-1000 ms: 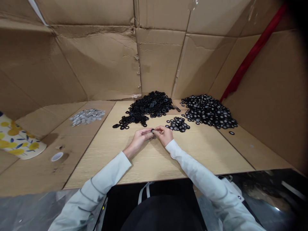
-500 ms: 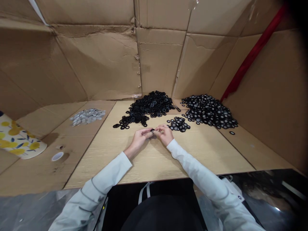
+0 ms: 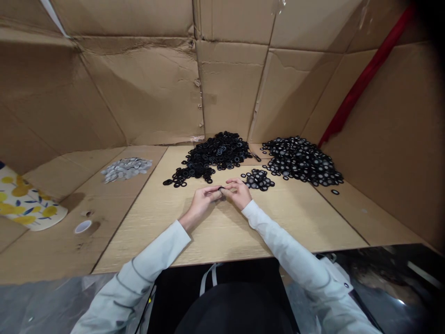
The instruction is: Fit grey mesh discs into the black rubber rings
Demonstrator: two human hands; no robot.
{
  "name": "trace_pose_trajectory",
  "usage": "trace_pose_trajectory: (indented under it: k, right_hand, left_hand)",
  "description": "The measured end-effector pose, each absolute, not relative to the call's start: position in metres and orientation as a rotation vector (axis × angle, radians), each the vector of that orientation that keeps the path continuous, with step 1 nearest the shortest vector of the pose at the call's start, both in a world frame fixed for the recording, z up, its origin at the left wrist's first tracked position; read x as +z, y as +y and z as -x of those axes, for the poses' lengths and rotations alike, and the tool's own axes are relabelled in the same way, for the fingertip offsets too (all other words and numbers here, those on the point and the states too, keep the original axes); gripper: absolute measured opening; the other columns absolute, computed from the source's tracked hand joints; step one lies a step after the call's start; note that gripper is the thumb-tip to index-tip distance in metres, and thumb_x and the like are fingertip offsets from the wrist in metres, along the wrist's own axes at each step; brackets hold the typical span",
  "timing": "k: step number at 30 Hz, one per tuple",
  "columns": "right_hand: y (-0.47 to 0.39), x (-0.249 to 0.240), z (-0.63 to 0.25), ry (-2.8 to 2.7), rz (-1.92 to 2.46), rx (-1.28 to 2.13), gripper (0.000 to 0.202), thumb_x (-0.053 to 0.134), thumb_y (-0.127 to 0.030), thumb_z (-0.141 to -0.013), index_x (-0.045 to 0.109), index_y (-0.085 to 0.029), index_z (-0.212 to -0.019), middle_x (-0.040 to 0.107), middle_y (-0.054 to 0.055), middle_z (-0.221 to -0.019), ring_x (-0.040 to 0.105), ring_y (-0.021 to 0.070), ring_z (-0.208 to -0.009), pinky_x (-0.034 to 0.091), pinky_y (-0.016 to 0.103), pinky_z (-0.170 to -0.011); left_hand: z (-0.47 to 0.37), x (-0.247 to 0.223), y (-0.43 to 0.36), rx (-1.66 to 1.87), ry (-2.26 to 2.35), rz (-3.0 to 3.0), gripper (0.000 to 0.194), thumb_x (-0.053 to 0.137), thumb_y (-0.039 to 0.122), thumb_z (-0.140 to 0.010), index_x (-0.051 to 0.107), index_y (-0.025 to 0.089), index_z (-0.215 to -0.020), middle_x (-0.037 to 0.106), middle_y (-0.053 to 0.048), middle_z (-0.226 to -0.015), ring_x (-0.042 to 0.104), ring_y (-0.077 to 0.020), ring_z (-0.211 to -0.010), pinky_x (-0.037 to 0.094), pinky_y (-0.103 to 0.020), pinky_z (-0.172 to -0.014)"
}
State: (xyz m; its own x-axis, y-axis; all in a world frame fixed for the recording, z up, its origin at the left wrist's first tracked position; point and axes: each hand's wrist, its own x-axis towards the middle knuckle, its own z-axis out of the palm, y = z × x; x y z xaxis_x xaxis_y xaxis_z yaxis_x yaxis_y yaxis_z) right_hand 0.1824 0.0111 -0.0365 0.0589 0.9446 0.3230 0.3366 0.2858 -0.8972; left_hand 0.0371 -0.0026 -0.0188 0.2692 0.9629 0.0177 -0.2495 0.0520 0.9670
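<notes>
Over the middle of the wooden board (image 3: 222, 236), my left hand (image 3: 201, 202) and my right hand (image 3: 238, 194) meet, fingertips closed on one small black ring (image 3: 221, 189) between them. Whether a disc sits in the ring is hidden by the fingers. Behind the hands lies a heap of black rings (image 3: 222, 150). Just right of my right hand is a small pile of black rings with grey centres (image 3: 257, 179), and a larger heap of the same kind (image 3: 302, 160) lies farther right. Grey discs (image 3: 125, 169) form a pile at the left.
A floral-patterned cylinder (image 3: 29, 199) lies at the far left, near a white round item (image 3: 83, 227). Cardboard walls (image 3: 146, 88) enclose the back and sides. A red strip (image 3: 365, 79) hangs at the right. One ringed disc (image 3: 335, 192) lies apart.
My right hand has shifted very slightly, its upper fingers a little more raised. The left hand and the piles look the same.
</notes>
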Motion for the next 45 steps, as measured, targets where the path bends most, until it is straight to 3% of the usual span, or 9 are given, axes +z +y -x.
trace_pose_trajectory:
  k: [7,18,22,27,31,34,39,43,45]
  right_hand:
    - [0.012,-0.031,-0.185,-1.419,1.132,1.008,0.023,0.074,-0.038,-0.052,0.067,-0.017,-0.060,0.056,0.007,-0.093,0.054,0.0231,-0.097,0.036,0.041,-0.093]
    - [0.015,-0.038,-0.183,-1.433,1.145,0.995,0.022,0.069,-0.037,-0.055,0.063,-0.016,-0.053,0.058,0.008,-0.091,0.054,0.0207,-0.091,0.040,0.037,-0.087]
    - [0.015,-0.037,-0.181,-1.393,1.129,0.983,0.024,0.066,-0.040,-0.057,0.062,-0.017,-0.053,0.058,0.006,-0.081,0.054,0.0181,-0.083,0.042,0.034,-0.081]
    - [0.012,-0.038,-0.175,-1.362,1.055,1.089,0.034,0.063,-0.048,-0.059,0.057,-0.016,-0.048,0.053,0.002,-0.063,0.050,0.0146,-0.066,0.042,0.027,-0.061]
    - [0.011,-0.042,-0.171,-1.261,1.026,1.246,0.038,0.065,-0.049,-0.056,0.050,-0.016,-0.044,0.043,-0.002,-0.053,0.039,0.0094,-0.050,0.035,0.024,-0.050]
    - [0.012,-0.041,-0.170,-1.275,1.068,1.134,0.036,0.065,-0.047,-0.055,0.051,-0.016,-0.043,0.044,0.000,-0.059,0.045,0.0128,-0.061,0.037,0.025,-0.055]
    - [0.015,-0.035,-0.170,-1.267,1.145,0.880,0.026,0.065,-0.041,-0.055,0.060,-0.016,-0.053,0.049,0.005,-0.079,0.049,0.0181,-0.081,0.042,0.029,-0.067]
    - [0.012,-0.032,-0.173,-1.411,1.156,0.795,0.022,0.062,-0.038,-0.063,0.062,-0.016,-0.061,0.047,0.006,-0.083,0.049,0.0177,-0.080,0.044,0.029,-0.064]
    - [0.010,-0.029,-0.175,-1.522,1.161,0.668,0.017,0.061,-0.033,-0.066,0.063,-0.017,-0.064,0.046,0.005,-0.082,0.048,0.0183,-0.081,0.044,0.033,-0.071]
  left_hand:
    - [-0.038,-0.020,-0.003,1.123,0.848,-1.088,0.030,0.075,0.025,-0.056,0.070,0.013,-0.083,0.069,-0.008,-0.087,0.061,-0.0144,-0.072,0.046,-0.029,-0.075]
    - [-0.038,-0.020,-0.005,1.054,0.835,-1.168,0.033,0.073,0.024,-0.058,0.070,0.012,-0.088,0.068,-0.011,-0.095,0.062,-0.0177,-0.079,0.045,-0.031,-0.079]
    - [-0.040,-0.016,-0.007,1.040,0.809,-1.216,0.036,0.074,0.022,-0.056,0.069,0.014,-0.091,0.068,-0.009,-0.095,0.061,-0.0185,-0.082,0.045,-0.032,-0.080]
    - [-0.042,-0.019,-0.006,1.138,0.912,-1.201,0.028,0.074,0.024,-0.056,0.067,0.011,-0.079,0.068,-0.008,-0.076,0.059,-0.0156,-0.066,0.045,-0.029,-0.067]
    - [-0.043,-0.025,-0.006,1.203,0.895,-1.304,0.030,0.071,0.024,-0.060,0.060,0.014,-0.086,0.057,0.002,-0.061,0.052,-0.0090,-0.058,0.041,-0.022,-0.059]
    - [-0.044,-0.025,-0.007,1.275,0.858,-1.319,0.032,0.070,0.023,-0.062,0.052,0.017,-0.088,0.047,0.008,-0.056,0.047,-0.0067,-0.054,0.037,-0.019,-0.056]
    - [-0.043,-0.015,-0.003,1.356,0.847,-1.214,0.038,0.072,0.025,-0.059,0.043,0.020,-0.083,0.050,0.009,-0.054,0.048,-0.0072,-0.050,0.037,-0.020,-0.053]
    - [-0.037,-0.011,0.004,1.379,0.867,-1.166,0.040,0.076,0.020,-0.050,0.046,0.019,-0.075,0.053,0.008,-0.054,0.050,-0.0075,-0.050,0.039,-0.021,-0.054]
    - [-0.034,-0.010,0.006,1.343,0.898,-1.176,0.036,0.077,0.017,-0.047,0.050,0.016,-0.071,0.057,0.005,-0.056,0.053,-0.0089,-0.052,0.042,-0.023,-0.055]
